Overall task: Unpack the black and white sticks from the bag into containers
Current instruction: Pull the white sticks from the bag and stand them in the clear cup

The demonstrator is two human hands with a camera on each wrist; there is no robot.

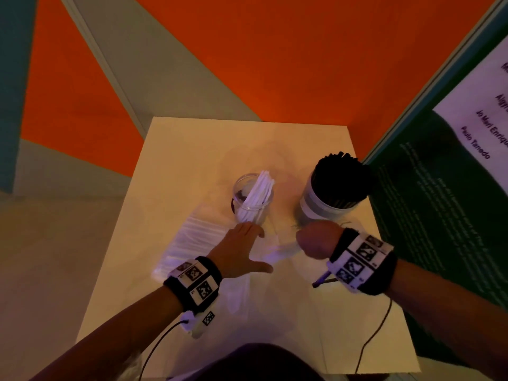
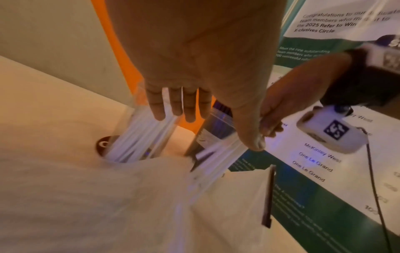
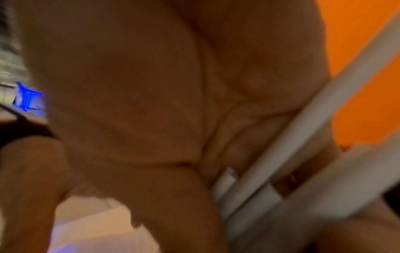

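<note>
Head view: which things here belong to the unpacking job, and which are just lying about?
Job:
clear jar with white sticks
white tub with black sticks
plastic bag
left hand, right hand

Lying about:
green poster
cables
table

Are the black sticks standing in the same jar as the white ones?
No, the black sticks fill their own container on the right, while the white sticks stand in a separate clear jar.

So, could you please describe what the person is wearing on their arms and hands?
Both forearms are bare, without sleeves or gloves. The left hand and right hand each have a black wristband carrying white panels with black square markers, plus a small white camera unit trailing a thin dark cable.
</note>
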